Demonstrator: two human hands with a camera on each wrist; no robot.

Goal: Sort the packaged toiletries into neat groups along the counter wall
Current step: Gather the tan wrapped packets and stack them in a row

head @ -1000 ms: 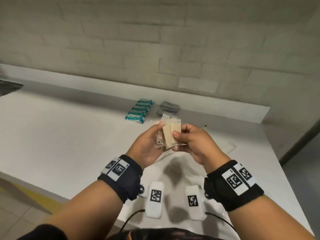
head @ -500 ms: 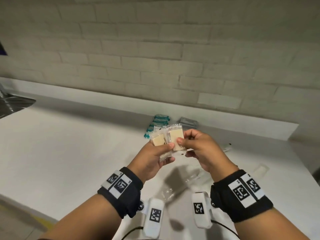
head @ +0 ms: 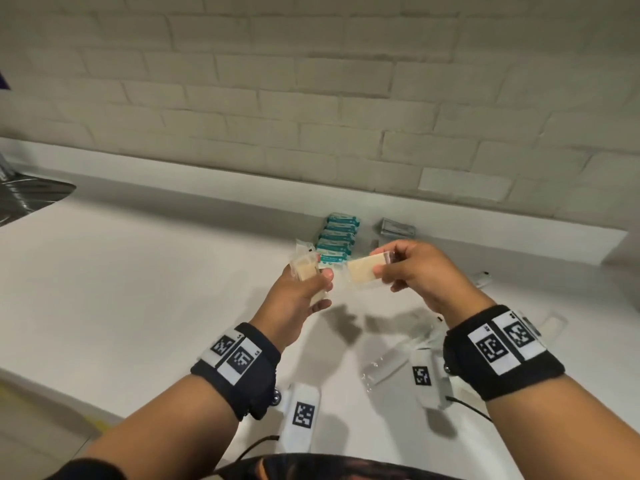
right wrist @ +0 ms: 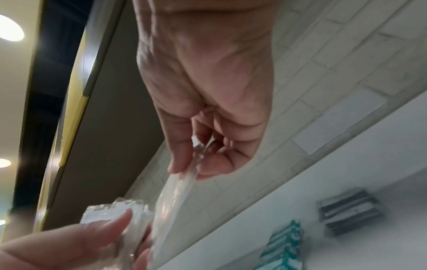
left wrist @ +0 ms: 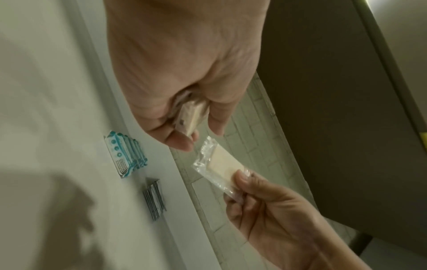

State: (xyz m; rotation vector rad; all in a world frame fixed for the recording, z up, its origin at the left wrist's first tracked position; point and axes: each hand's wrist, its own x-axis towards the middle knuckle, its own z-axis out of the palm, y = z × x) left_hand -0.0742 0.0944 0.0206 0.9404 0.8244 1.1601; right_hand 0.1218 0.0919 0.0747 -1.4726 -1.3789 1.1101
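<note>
Above the white counter (head: 145, 292), my left hand (head: 304, 289) grips a small stack of clear-wrapped cream soap bars (head: 306, 270), also seen edge-on as soap bars (left wrist: 190, 117) in the left wrist view. My right hand (head: 405, 271) pinches one single wrapped soap bar (head: 363, 271) by its end, just apart from the stack; the same bar (left wrist: 223, 163) shows in the left wrist view and as a clear wrapper (right wrist: 175, 197) in the right wrist view. A neat row of teal packets (head: 337, 239) and a stack of grey packets (head: 396, 227) lie against the wall ledge.
Clear wrapped items (head: 391, 362) and a white tube (head: 483, 278) lie loose on the counter at the right. A steel sink (head: 27, 195) sits at the far left. The brick wall (head: 311, 98) backs the counter. The counter's front edge runs near my forearms.
My right hand has drawn one soap bar off the stack and moved it right, so the hands now stand apart. The head view has shifted upward.
</note>
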